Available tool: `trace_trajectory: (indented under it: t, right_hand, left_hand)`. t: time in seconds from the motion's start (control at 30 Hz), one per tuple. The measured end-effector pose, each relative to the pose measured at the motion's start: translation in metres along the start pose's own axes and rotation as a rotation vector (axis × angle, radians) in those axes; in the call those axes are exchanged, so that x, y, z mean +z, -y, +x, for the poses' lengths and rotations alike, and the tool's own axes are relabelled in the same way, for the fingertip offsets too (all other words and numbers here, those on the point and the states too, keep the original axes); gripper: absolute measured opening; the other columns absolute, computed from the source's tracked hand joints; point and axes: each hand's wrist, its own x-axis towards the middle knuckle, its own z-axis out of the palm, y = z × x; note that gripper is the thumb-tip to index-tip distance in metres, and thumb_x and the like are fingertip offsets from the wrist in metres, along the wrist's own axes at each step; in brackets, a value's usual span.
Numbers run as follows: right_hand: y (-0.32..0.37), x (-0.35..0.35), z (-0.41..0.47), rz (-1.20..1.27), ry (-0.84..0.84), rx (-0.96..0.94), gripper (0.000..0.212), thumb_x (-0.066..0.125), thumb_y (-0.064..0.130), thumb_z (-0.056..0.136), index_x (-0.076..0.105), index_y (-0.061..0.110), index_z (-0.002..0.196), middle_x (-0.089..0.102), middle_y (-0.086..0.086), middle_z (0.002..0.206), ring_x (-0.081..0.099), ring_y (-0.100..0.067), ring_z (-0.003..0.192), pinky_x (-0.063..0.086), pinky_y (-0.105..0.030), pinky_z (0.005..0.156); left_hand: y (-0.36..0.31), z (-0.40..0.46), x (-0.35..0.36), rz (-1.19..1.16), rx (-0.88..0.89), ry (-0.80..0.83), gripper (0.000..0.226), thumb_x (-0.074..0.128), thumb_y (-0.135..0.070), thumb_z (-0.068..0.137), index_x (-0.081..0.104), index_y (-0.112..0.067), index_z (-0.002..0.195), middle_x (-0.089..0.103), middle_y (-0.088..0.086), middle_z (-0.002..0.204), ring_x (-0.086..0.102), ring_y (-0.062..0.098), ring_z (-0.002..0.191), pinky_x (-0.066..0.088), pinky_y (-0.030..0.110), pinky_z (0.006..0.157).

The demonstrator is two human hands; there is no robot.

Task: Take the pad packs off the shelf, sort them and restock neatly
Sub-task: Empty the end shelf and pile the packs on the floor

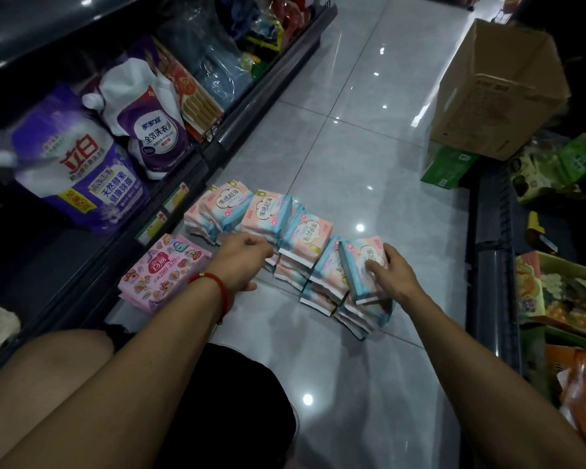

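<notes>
Head view, single entry.

Pad packs, pink-and-blue (268, 214): lying on the grey tiled floor (369, 147) in a curved row of low stacks, running from just beside the shelf edge at the left toward the near right. They are sitting off the shelf, presumably so that like can be gathered with like before restocking.

Top pack (364, 265): sitting tilted on the nearest right stack. The right hand (391, 270) is gripping it, fingers spread over its face and thumb round its far edge; judged to be squaring it onto the stack or lifting it clear, which one cannot be told.

Left hand (244, 257): reaching over the middle stacks, fingers loosely curled at the edge of the packs. Whether it is pinching a pack or only touching cannot be told. A red string bracelet (217, 286) is circling that wrist.

Pink patterned pack (164, 274): a different kind, lying apart at the near left, touching the shelf base; likely being kept separate as its own sort.

Bottom shelf (48, 265): showing bare dark space near the pink pack, judged to be the restocking spot.

Detergent pouches (82, 164): standing on the shelf at the far left.

Cardboard box (494, 93): resting at the far right, well apart from the packs.
</notes>
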Motion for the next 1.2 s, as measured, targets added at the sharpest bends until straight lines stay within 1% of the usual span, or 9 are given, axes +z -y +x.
trace_trajectory:
  t: [0.1,0.2,0.27,0.37,0.47,0.6,0.83,1.03,1.2]
  right_hand:
    - [0.004,-0.005,-0.009,-0.071,-0.087,-0.062,0.067,0.061,0.034,0.101,0.031,0.018,0.158,0.035,-0.007,0.162,0.038,-0.030,0.146,0.036,-0.046,0.116]
    - [0.029,-0.002,-0.029,-0.021,-0.194,-0.168,0.048,0.060,0.029,0.101,0.048,0.022,0.147,0.045,-0.004,0.155,0.043,-0.026,0.141,0.037,-0.044,0.115]
    - [0.066,0.011,-0.052,0.082,-0.216,-0.281,0.034,0.061,0.024,0.098,0.061,0.025,0.133,0.054,-0.001,0.144,0.049,-0.020,0.132,0.042,-0.041,0.111]
    - [0.147,0.048,-0.092,0.211,-0.112,-0.532,0.027,0.063,0.016,0.093,0.070,0.025,0.117,0.064,0.005,0.124,0.060,-0.012,0.112,0.051,-0.040,0.101]
    - [0.248,0.091,-0.148,0.317,0.097,-0.782,0.027,0.061,0.023,0.086,0.074,0.022,0.110,0.068,0.006,0.113,0.066,-0.009,0.098,0.055,-0.035,0.091]
    - [0.378,0.147,-0.255,0.340,0.293,-1.224,0.038,0.053,0.033,0.079,0.075,0.017,0.106,0.068,0.003,0.115,0.065,-0.014,0.109,0.054,-0.034,0.096]
    - [0.509,0.248,-0.456,0.174,0.581,-1.709,0.032,0.059,0.024,0.089,0.066,0.021,0.120,0.058,0.003,0.129,0.052,-0.018,0.125,0.038,-0.031,0.109]
    - [0.548,0.327,-0.559,-0.067,0.721,-1.762,0.052,0.058,0.032,0.098,0.048,0.017,0.147,0.047,-0.004,0.152,0.044,-0.025,0.138,0.035,-0.040,0.117]
    - [0.561,0.361,-0.604,-0.173,0.902,-1.782,0.074,0.060,0.043,0.100,0.021,0.030,0.161,0.020,-0.006,0.166,0.033,-0.031,0.148,0.036,-0.042,0.117]
  left_hand:
    - [-0.002,-0.006,-0.006,-0.069,0.032,-0.066,0.008,0.059,-0.022,0.099,0.065,-0.024,0.103,0.063,0.007,0.118,0.058,0.022,0.109,0.058,0.037,0.075]
    - [-0.008,-0.022,-0.020,-0.222,0.152,-0.168,0.015,0.062,-0.011,0.097,0.067,-0.020,0.107,0.066,0.011,0.120,0.065,0.016,0.093,0.056,0.028,0.061]
    - [-0.016,-0.045,-0.041,-0.374,0.283,-0.257,0.017,0.062,-0.004,0.095,0.069,-0.017,0.104,0.071,0.012,0.112,0.070,0.016,0.087,0.060,0.030,0.067]
    - [-0.016,-0.093,-0.092,-0.490,0.496,-0.416,0.026,0.055,0.007,0.093,0.071,-0.014,0.095,0.076,0.009,0.097,0.072,0.020,0.088,0.060,0.036,0.078]
    - [0.001,-0.143,-0.160,-0.457,0.619,-0.642,0.033,0.052,0.012,0.091,0.070,-0.015,0.091,0.073,0.005,0.090,0.069,0.015,0.083,0.058,0.027,0.069]
    - [0.042,-0.220,-0.265,-0.397,0.651,-1.009,0.027,0.057,0.009,0.091,0.071,-0.013,0.095,0.074,0.004,0.093,0.067,0.015,0.080,0.058,0.035,0.071]
    - [0.129,-0.346,-0.402,-0.139,0.578,-1.479,0.029,0.056,0.007,0.087,0.069,-0.019,0.092,0.070,-0.005,0.085,0.063,0.008,0.077,0.054,0.033,0.081]
    - [0.192,-0.406,-0.468,0.024,0.288,-1.691,0.016,0.066,-0.009,0.082,0.067,-0.019,0.095,0.070,0.001,0.097,0.064,0.020,0.087,0.054,0.040,0.087]
    - [0.219,-0.437,-0.507,0.456,0.045,-1.786,0.036,0.070,-0.001,0.078,0.068,-0.012,0.112,0.064,0.010,0.119,0.055,0.029,0.116,0.039,0.033,0.100]
